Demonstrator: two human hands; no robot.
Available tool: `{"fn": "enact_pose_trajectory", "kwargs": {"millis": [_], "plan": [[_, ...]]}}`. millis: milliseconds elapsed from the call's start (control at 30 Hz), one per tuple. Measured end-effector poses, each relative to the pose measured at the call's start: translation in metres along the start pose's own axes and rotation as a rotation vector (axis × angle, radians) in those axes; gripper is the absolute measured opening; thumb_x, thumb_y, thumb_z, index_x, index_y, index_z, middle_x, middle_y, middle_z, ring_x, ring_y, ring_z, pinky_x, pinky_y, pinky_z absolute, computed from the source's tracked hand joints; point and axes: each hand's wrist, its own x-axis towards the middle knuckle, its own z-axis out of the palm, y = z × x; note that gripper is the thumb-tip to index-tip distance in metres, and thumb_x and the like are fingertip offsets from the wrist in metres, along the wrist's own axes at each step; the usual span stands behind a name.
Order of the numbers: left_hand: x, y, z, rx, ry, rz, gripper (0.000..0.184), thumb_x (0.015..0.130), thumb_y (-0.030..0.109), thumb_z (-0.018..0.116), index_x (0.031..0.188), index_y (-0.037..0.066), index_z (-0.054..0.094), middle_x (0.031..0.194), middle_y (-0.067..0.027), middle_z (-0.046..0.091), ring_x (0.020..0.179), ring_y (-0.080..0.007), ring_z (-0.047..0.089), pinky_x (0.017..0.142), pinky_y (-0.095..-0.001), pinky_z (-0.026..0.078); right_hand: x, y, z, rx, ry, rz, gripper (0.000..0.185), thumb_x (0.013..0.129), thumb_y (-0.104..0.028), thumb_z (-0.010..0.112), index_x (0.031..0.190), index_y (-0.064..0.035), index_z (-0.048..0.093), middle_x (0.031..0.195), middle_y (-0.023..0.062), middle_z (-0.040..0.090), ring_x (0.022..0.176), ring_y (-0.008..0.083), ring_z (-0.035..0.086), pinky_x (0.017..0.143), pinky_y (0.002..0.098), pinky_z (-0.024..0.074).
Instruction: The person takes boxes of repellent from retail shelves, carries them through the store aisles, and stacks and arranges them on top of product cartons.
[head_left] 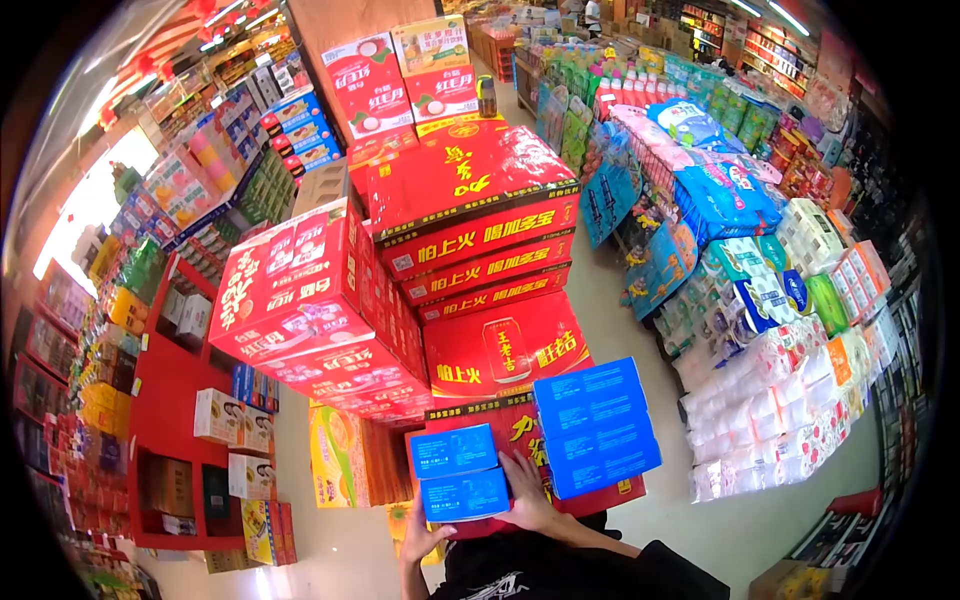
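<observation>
Two small blue boxes with white print, an upper blue box (453,450) and a lower blue box (465,496), lie one behind the other on a red drink carton (515,425). My left hand (424,537) is on the left side of the lower box, its thumb near the bottom corner. On the opposite side, my right hand (530,500) presses against the boxes with its fingers reaching up along their edge. Together the hands clasp the pair from both sides. Just right of my right hand stands a block of several blue boxes (597,430) on the same carton.
Red drink cartons (480,180) are stacked high ahead, with more red and white cartons (300,290) at the left. Packs of tissue (770,410) line a display on the right, across a pale floor aisle (630,350). A red shelf unit (180,390) stands left.
</observation>
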Motion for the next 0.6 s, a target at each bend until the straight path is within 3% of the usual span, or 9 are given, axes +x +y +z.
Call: {"fn": "enact_pose_trajectory", "kwargs": {"millis": [33, 67, 167, 200, 400, 500, 600], "plan": [[-0.001, -0.002, 0.0, -0.017, 0.005, -0.014, 0.111, 0.066, 0.029, 0.088, 0.149, 0.0, 0.02, 0.137, -0.0106, 0.046, 0.127, -0.019, 0.043, 0.107, -0.036, 0.035, -0.002, -0.001, 0.001, -0.012, -0.004, 0.006, 0.107, 0.067, -0.04, 0.081, 0.146, 0.0027, 0.022, 0.147, 0.0241, 0.032, 0.136, 0.0477, 0.024, 0.111, 0.0574, 0.0182], [0.0, -0.006, -0.002, 0.006, -0.014, 0.002, 0.11, 0.067, 0.048, 0.085, 0.147, -0.001, 0.026, 0.134, -0.0114, 0.049, 0.126, -0.0196, 0.043, 0.106, -0.0375, 0.035, -0.002, -0.001, 0.002, -0.027, -0.005, 0.01, 0.107, 0.067, -0.04, 0.081, 0.146, 0.0028, 0.022, 0.147, 0.0244, 0.031, 0.136, 0.0478, 0.024, 0.111, 0.0575, 0.0181], [-0.002, -0.029, -0.003, 0.02, 0.005, 0.041, 0.088, 0.076, 0.058, 0.073, 0.136, 0.001, 0.041, 0.118, -0.0047, 0.057, 0.112, -0.0157, 0.051, 0.095, -0.0345, 0.043, -0.004, 0.002, 0.004, -0.079, -0.024, 0.02, 0.107, 0.069, -0.044, 0.079, 0.147, 0.003, 0.021, 0.148, 0.025, 0.029, 0.138, 0.0479, 0.02, 0.112, 0.0576, 0.0168], [-0.002, -0.017, 0.003, 0.039, 0.018, 0.064, 0.086, 0.079, 0.064, 0.065, 0.133, 0.0, 0.043, 0.12, -0.0061, 0.056, 0.112, -0.0174, 0.05, 0.096, -0.0357, 0.042, -0.003, 0.002, 0.005, -0.09, -0.036, 0.03, 0.107, 0.07, -0.045, 0.078, 0.147, 0.003, 0.02, 0.149, 0.025, 0.028, 0.138, 0.0478, 0.02, 0.112, 0.0574, 0.0163], [0.002, -0.017, 0.01, 0.08, 0.156, -0.057, 0.093, 0.078, 0.065, 0.066, 0.136, -0.002, 0.037, 0.121, -0.0105, 0.053, 0.112, -0.0209, 0.049, 0.099, -0.0365, 0.039, -0.007, 0.004, 0.008, -0.114, -0.07, 0.045, 0.108, 0.072, -0.048, 0.074, 0.148, 0.0024, 0.017, 0.15, 0.0239, 0.026, 0.14, 0.0467, 0.017, 0.113, 0.0583, 0.0127], [0.001, -0.037, 0.011, 0.168, 0.164, 0.102, 0.09, 0.082, 0.073, 0.053, 0.13, -0.002, 0.041, 0.117, -0.0111, 0.054, 0.108, -0.0199, 0.05, 0.093, -0.0353, 0.042, -0.002, 0.007, 0.009, -0.144, -0.086, 0.049, 0.108, 0.073, -0.05, 0.073, 0.149, 0.0019, 0.015, 0.151, 0.0231, 0.025, 0.141, 0.0451, 0.014, 0.112, 0.0596, 0.0113], [-0.002, -0.087, -0.004, 0.165, 0.111, 0.083, 0.088, 0.082, 0.074, 0.051, 0.126, -0.002, 0.045, 0.115, -0.0106, 0.055, 0.106, -0.0199, 0.051, 0.092, -0.035, 0.043, -0.003, 0.006, 0.01, -0.137, -0.081, 0.054, 0.109, 0.074, -0.052, 0.072, 0.15, 0.0012, 0.014, 0.152, 0.0226, 0.024, 0.142, 0.0444, 0.013, 0.112, 0.0596, 0.0113]]}}
